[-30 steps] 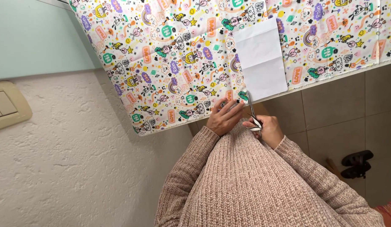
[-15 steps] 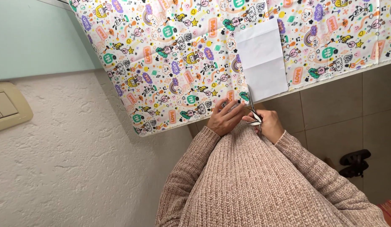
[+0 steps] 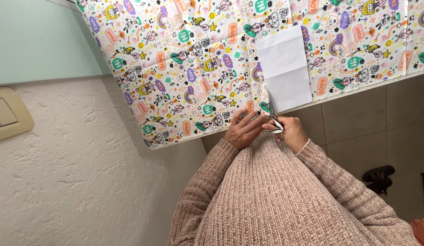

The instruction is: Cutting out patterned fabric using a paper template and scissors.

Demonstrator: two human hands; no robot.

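Now | cutting: my right hand (image 3: 291,132) is gripping the scissors (image 3: 273,116), blades seemingly entering the patterned fabric (image 3: 198,68) beside the white paper (image 3: 285,68) | my left hand (image 3: 241,130) is pressing flat, fingers spread, keeping cloth taut near the blades | fabric is covering the bench, overhanging its edge; tiled floor (image 3: 357,118), textured wall (image 3: 84,173), wall switch (image 3: 7,114).

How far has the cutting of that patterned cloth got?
Barely begun. A white paper pattern already lies on the printed fabric. The right hand works scissors at the cloth's near edge, beside the paper's lower corner, while the left hand presses the cloth flat. Nearly all the outline remains uncut.
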